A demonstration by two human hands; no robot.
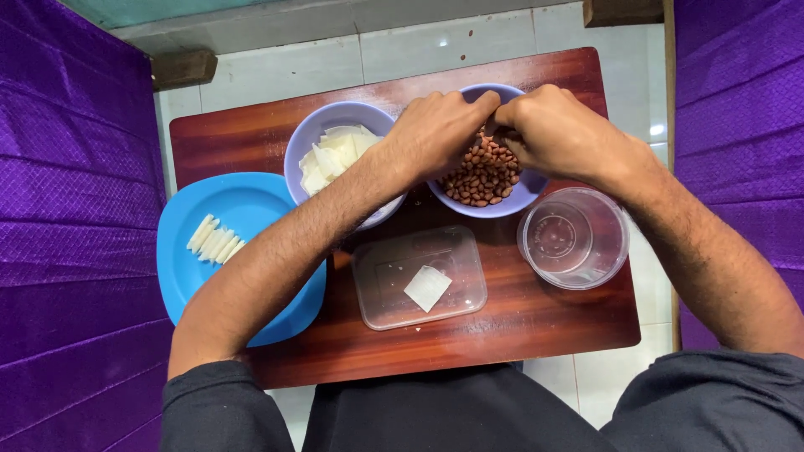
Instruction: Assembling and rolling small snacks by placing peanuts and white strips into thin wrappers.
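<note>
Left hand [440, 134] and right hand [557, 130] meet fingertip to fingertip above the bowl of peanuts [486, 172], fingers pinched together; what they pinch cannot be told. The bowl stands at the table's [251, 138] far side. Left: bowl of white slices [335, 151], blue plate [243, 209]. Near: clear lid [419, 276], round clear container [574, 238].
</note>
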